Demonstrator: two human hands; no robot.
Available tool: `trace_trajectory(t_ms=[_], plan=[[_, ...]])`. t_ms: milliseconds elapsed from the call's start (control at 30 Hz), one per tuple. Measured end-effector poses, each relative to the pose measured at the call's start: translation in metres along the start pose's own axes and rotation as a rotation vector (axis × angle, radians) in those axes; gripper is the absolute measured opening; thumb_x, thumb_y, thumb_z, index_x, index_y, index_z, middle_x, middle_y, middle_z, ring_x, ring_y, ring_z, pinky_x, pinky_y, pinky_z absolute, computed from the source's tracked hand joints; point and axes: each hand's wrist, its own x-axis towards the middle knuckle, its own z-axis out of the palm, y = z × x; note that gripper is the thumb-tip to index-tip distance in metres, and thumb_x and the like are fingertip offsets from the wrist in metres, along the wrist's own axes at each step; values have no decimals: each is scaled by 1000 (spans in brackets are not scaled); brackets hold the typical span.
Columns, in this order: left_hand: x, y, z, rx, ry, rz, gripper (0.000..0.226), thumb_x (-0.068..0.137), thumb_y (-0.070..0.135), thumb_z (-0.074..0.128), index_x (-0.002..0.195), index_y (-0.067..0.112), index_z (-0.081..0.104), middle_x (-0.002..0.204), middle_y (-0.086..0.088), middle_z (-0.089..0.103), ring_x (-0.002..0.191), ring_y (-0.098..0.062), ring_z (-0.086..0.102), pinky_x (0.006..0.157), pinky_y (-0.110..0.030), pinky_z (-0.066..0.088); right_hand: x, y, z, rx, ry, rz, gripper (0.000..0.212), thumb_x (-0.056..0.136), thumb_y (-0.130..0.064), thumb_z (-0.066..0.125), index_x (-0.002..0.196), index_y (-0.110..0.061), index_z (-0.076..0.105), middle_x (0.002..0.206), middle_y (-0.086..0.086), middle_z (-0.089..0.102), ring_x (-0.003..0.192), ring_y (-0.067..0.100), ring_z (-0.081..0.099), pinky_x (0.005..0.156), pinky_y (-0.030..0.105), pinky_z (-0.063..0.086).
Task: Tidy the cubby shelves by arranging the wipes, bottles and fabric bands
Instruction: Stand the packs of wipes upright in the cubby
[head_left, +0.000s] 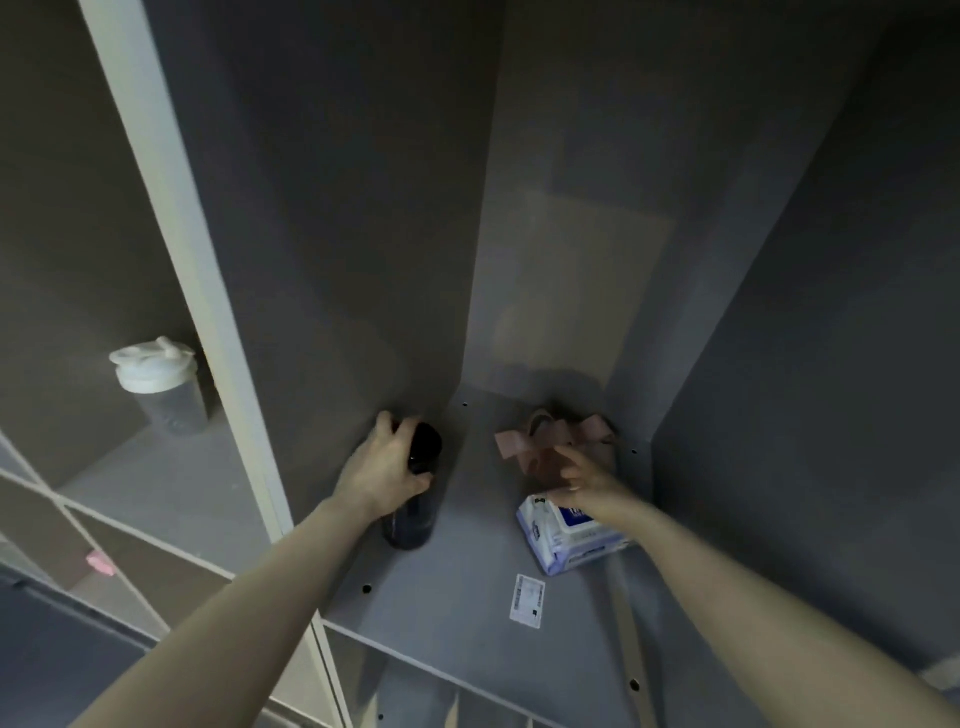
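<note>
Cubby shelf (441, 613): one grey compartment in the middle of the view, both arms reaching into it; its floor carries one dark bottle, one pack of wipes, a bundle of pink fabric and one small label.
Neighbouring cubby (130, 467): one compartment to the left, behind a pale upright divider, holding one shaker bottle.
Shaker bottle (158, 387): one, upright, clear body with a white flip-top lid, well apart from the hands.
Dark bottle (415, 488): one, nearly black and glossy, upright against the left wall of the middle cubby.
Left hand (387, 470): fingers and thumb wrapped round the upper part of the dark bottle, near its cap.
Wipes pack (569, 535): one, a soft white packet with blue print, lying flat toward the right of the shelf floor, partly under the right wrist.
Fabric bands (545, 439): a pink bundle at the back of the shelf, just behind the wipes pack; how many bands cannot be told.
Right hand (584, 475): held over the front of the pink bundle, fingers loosely spread and slightly bent; whether they touch the fabric cannot be told.
Label (529, 601): one small white printed sticker, flat on the shelf floor in front of the wipes pack.
Pink scrap (101, 563): one small pink item on a lower shelf at far left.
</note>
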Motion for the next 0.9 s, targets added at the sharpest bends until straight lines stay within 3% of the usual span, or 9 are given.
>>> trace_trajectory(t_ms=[133, 267, 333, 433, 533, 600, 700, 833, 900], plan=[[8, -1, -11, 383, 82, 271, 69, 73, 33, 72, 134, 14, 47, 127, -8, 51, 117, -29, 48, 98, -36, 36, 11, 11, -3, -525, -69, -55, 94, 73, -1, 64, 147, -34, 17, 153, 5, 30, 135, 22, 37, 103, 23, 36], [10, -8, -8, 495, 82, 289, 75, 28, 37, 90, 96, 16, 69, 87, -2, 65, 77, -24, 62, 70, -29, 51, 28, 22, 9, -933, -197, -177, 114, 66, -18, 78, 150, -31, 2, 160, 0, -2, 148, 23, 1, 116, 29, 15], [13, -12, -4, 474, 121, 332, 81, 21, 47, 89, 94, 18, 70, 81, 1, 65, 70, -20, 63, 66, -25, 50, 34, 28, 15, -1082, -233, -207, 119, 63, -26, 82, 150, -26, 0, 160, 1, -7, 147, 25, -6, 118, 34, 12], [12, -12, 2, 380, 168, 381, 90, 37, 63, 81, 113, 20, 65, 91, 4, 66, 81, -19, 66, 77, -25, 50, 37, 37, 22, -1171, -214, -228, 115, 64, -26, 81, 150, -23, 5, 158, 0, 6, 146, 27, 8, 116, 37, 15], [9, -7, 5, 282, 216, 461, 79, 55, 60, 76, 121, 19, 61, 115, 0, 66, 107, -23, 63, 101, -31, 32, 35, 44, 22, -1205, -108, -304, 108, 60, -35, 80, 146, -27, 16, 145, -3, 30, 134, 24, 31, 106, 39, 22], [5, 7, 4, 176, 144, 528, 67, 70, 56, 66, 125, 19, 57, 125, -2, 62, 119, -23, 56, 109, -32, 26, 26, 45, 16, -1167, -35, -319, 105, 61, -38, 76, 145, -33, 15, 144, -5, 32, 133, 23, 33, 104, 40, 23], [1, 41, 12, -66, -100, 460, 58, 83, 46, 60, 136, 24, 48, 140, 0, 50, 128, -17, 47, 106, -28, 37, 7, 37, -2, -859, 99, -245, 103, 59, -41, 71, 143, -44, 12, 149, -7, 29, 135, 23, 35, 105, 37, 33], [4, 82, 55, -376, -384, 276, 86, 76, 23, 76, 147, 22, 27, 149, -1, 39, 135, -17, 39, 100, -14, 30, -11, 29, -13, -92, 204, -214, 105, 47, -26, 81, 140, -33, 34, 142, -3, 43, 124, 13, 48, 96, 25, 43], [2, 98, 73, -566, -461, 210, 101, 69, 16, 81, 147, 17, 18, 143, -1, 43, 131, -16, 43, 93, -10, 35, -22, 27, -14, 98, 281, -234, 87, 51, -10, 85, 124, -36, 46, 128, -1, 57, 111, 13, 58, 92, 24, 46]])
